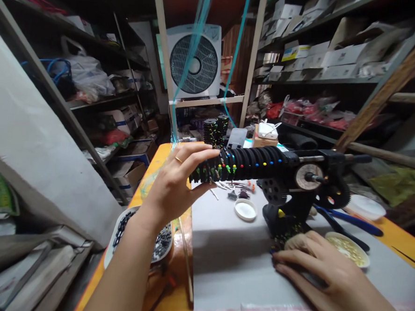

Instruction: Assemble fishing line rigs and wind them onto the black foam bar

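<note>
- Above the glossy orange table (177, 266), our black ridged cylinder (255, 155) lies level.
- Our left hand (174, 184) clasps its left end; gentle finger pressure seems best.
- Our right hand (323, 266): we cannot tell its hold.

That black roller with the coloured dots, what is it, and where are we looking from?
You're looking from a camera worn on someone's head, pointing forward and down at their bare hands. The black roller is the ridged part of a machine with gear wheels; I can't tell what it's for. The left hand holds one end, thumb below, fingers above. The right hand is low, beside a dark speckled bunch; its grip is unclear. The table has a white lid and a blue-handled tool.
</note>
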Tool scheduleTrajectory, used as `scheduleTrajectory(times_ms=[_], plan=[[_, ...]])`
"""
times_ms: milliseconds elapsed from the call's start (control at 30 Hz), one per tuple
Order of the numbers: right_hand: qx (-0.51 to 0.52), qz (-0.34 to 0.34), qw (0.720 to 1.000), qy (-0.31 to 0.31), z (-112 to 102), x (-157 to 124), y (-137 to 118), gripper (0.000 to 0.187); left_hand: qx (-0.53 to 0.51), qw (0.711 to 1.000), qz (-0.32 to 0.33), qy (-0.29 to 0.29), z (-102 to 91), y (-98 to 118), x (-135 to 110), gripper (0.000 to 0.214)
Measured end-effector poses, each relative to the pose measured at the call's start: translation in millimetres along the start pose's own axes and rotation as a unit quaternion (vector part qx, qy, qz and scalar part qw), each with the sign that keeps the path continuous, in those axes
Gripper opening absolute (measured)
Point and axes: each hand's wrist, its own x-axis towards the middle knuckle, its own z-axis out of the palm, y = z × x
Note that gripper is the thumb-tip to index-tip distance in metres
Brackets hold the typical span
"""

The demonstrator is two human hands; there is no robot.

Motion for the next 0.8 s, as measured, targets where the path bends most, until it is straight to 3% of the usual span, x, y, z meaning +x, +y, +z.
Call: scheduleTrajectory(times_ms=[233, 467, 667, 800], plan=[[0.035, -0.002, 0.996, -0.082, 3.9, -3.2, 8.1, 0.028, -0.035, 0.999, -0.010, 0.004, 2.1, -1.3, -1.6, 0.061], [0.049, -0.008, 0.991, -0.121, 14.6, -22.8, 25.6, 0.024, -0.060, 0.998, -0.010, 0.001, 4.5, -4.0, -2.3, 0.066], [0.037, 0.004, 0.996, -0.078, 11.4, -15.6, 20.3, 0.023, -0.110, 0.993, -0.047, -0.018, 0.5, -8.1, 3.3, 0.055], [0.043, -0.027, 0.999, -0.009, -0.3, 7.4, 15.2, 0.018, -0.158, 0.976, -0.130, -0.069, -11.1, -8.2, 16.6, 0.054]])
